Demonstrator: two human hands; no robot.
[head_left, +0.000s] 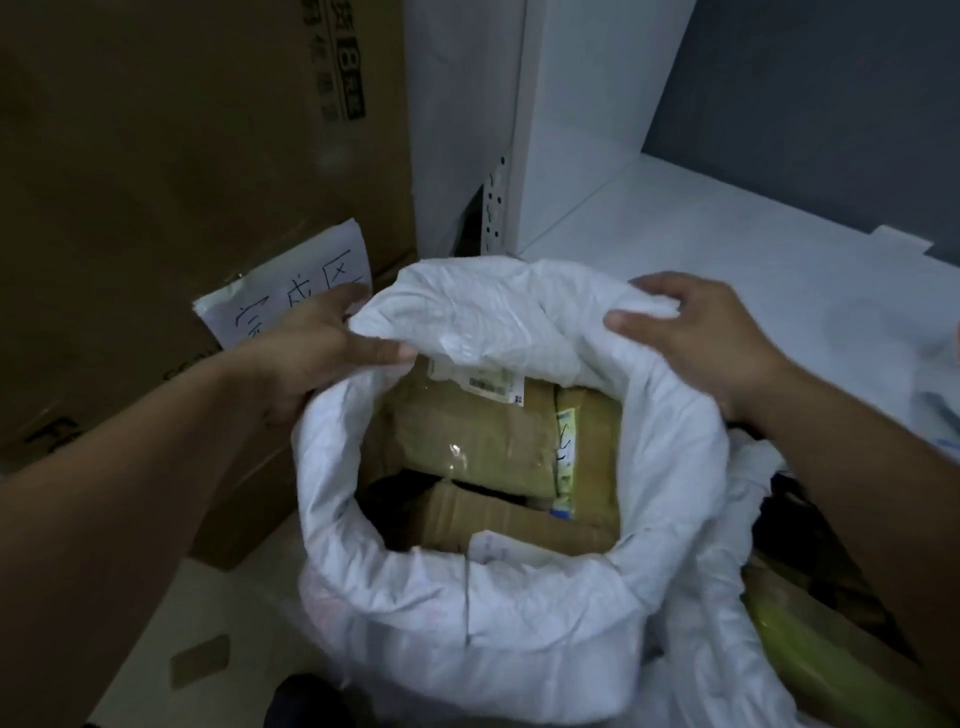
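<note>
A large white woven sack (519, 623) stands open in front of me, its rim rolled down. Inside lie several brown cardboard parcels; the top one (467, 441) is wrapped in clear tape and carries a barcode label. My left hand (317, 348) grips the far left part of the rim, thumb over the fabric. My right hand (706, 332) holds the far right part of the rim, its fingers curled over the bunched cloth.
Big cardboard boxes (156, 182) are stacked at the left, with a handwritten paper sign (291, 291) taped on. A white shelf unit (701, 244) stands behind the sack. Another sack with a yellow-green parcel (779, 639) sits at the lower right.
</note>
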